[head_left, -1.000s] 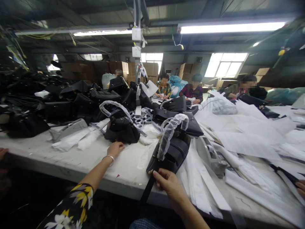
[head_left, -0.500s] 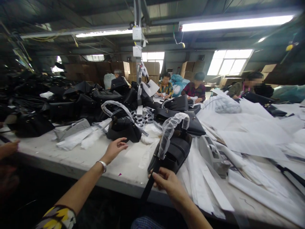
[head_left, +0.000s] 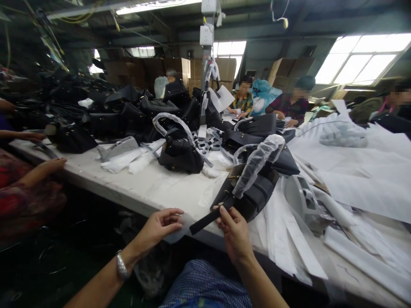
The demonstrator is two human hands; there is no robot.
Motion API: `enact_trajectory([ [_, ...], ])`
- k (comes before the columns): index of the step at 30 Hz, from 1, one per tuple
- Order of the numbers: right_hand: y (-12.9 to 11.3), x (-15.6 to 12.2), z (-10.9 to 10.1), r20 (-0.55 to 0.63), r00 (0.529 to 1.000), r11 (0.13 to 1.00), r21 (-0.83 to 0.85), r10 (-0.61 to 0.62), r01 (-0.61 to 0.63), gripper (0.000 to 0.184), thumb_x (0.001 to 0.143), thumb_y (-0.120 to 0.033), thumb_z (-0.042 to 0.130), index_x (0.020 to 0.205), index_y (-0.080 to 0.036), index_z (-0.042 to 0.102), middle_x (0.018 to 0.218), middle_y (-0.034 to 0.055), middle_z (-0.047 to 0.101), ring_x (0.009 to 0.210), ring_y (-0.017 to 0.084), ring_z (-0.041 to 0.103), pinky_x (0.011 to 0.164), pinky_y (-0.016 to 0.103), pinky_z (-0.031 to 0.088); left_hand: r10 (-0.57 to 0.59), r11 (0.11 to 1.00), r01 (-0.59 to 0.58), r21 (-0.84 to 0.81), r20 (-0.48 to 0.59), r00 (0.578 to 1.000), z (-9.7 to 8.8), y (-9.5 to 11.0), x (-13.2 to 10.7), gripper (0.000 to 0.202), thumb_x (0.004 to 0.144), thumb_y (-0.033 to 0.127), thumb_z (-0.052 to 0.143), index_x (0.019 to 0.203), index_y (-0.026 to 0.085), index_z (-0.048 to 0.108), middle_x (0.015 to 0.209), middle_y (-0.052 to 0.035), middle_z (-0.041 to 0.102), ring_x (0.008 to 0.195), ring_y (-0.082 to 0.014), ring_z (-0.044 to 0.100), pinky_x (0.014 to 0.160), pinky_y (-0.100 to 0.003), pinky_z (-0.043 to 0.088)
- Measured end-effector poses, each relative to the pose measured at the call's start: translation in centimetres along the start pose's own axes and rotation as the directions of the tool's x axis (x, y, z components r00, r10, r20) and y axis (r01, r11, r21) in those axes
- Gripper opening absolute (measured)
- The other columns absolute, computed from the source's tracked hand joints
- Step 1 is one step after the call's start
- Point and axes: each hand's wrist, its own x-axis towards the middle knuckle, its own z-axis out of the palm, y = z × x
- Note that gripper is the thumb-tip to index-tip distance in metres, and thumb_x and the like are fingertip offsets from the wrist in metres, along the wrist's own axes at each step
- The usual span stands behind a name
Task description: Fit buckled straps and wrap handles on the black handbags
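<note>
A black handbag [head_left: 253,194] lies on the white table [head_left: 160,188] in front of me, its handle wrapped in clear foam. A black strap [head_left: 207,219] runs from the bag toward me. My right hand [head_left: 234,231] pinches that strap near the bag. At the table edge my left hand [head_left: 160,226] has its fingers closed on a white sheet [head_left: 180,229], just left of the strap's free end.
Another wrapped-handle black bag [head_left: 180,154] sits further back, with piles of black bags [head_left: 122,115] behind. White paper sheets [head_left: 353,179] cover the right side. Another person's hand [head_left: 51,164] rests at the left edge. Several people sit at the far side.
My left hand drew back from the far bag to the table edge and took hold of the white sheet. The strap end swung up to the left. The view shifted right.
</note>
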Motion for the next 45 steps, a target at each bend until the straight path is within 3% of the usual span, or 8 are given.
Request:
enact_trajectory([
  [7, 0.3, 0.3, 1.0, -0.087, 0.996, 0.996, 0.088, -0.014, 0.021, 0.026, 0.073, -0.033, 0.083, 0.092, -0.018, 0.075, 0.092, 0.0045, 0.072, 0.059, 0.005, 0.053, 0.054, 0.016, 0.045, -0.081, 0.994, 0.083, -0.068, 0.024, 0.996, 0.0, 0.2, -1.6, 0.055, 0.067, 0.032, 0.085, 0.116, 0.015, 0.067, 0.080, -0.0015, 0.072, 0.069, -0.0135, 0.062, 0.062, -0.021, 0.046],
  [14, 0.6, 0.3, 1.4, -0.102, 0.995, 0.997, 0.079, -0.017, 0.026, 0.027, 0.071, -0.034, 0.084, 0.092, -0.018, 0.076, 0.090, 0.0042, 0.072, 0.059, 0.005, 0.053, 0.053, 0.016, 0.045, -0.103, 0.987, 0.109, -0.117, 0.056, 0.993, 0.6, 0.2, -1.7, 0.058, 0.065, 0.031, 0.086, 0.117, 0.014, 0.067, 0.077, -0.0006, 0.069, 0.068, -0.0123, 0.060, 0.062, -0.021, 0.043],
  [21, 0.6, 0.2, 1.4, -0.097, 0.995, 0.997, 0.064, -0.030, 0.036, 0.026, 0.072, -0.034, 0.084, 0.090, -0.018, 0.076, 0.089, 0.0033, 0.072, 0.059, 0.005, 0.053, 0.053, 0.016, 0.044, -0.049, 0.995, 0.053, -0.086, 0.038, 0.998, 1.1, 0.4, -1.5, 0.054, 0.063, 0.031, 0.086, 0.111, 0.013, 0.069, 0.068, 0.0020, 0.065, 0.062, -0.0112, 0.056, 0.058, -0.021, 0.042],
  [33, 0.4, 0.1, 1.5, -0.105, 0.993, 0.998, 0.021, -0.051, 0.053, 0.027, 0.072, -0.036, 0.083, 0.090, -0.017, 0.075, 0.090, 0.0054, 0.073, 0.059, 0.008, 0.053, 0.053, 0.021, 0.044, -0.058, 0.994, 0.061, -0.089, 0.028, 0.998, 1.2, 0.7, -1.3, 0.055, 0.063, 0.030, 0.086, 0.113, 0.014, 0.069, 0.073, 0.0004, 0.069, 0.066, -0.0132, 0.060, 0.060, -0.022, 0.044],
  [45, 0.7, 0.1, 0.5, -0.055, 0.995, 0.991, -0.111, -0.082, 0.075, 0.028, 0.079, -0.038, 0.077, 0.098, -0.017, 0.073, 0.095, 0.0066, 0.074, 0.061, 0.010, 0.054, 0.058, 0.024, 0.044, -0.033, 0.999, 0.033, 0.004, -0.036, 0.999, 2.0, 1.0, -0.9, 0.053, 0.066, 0.038, 0.083, 0.111, 0.014, 0.070, 0.090, -0.0079, 0.078, 0.084, -0.0245, 0.071, 0.080, -0.034, 0.053],
])
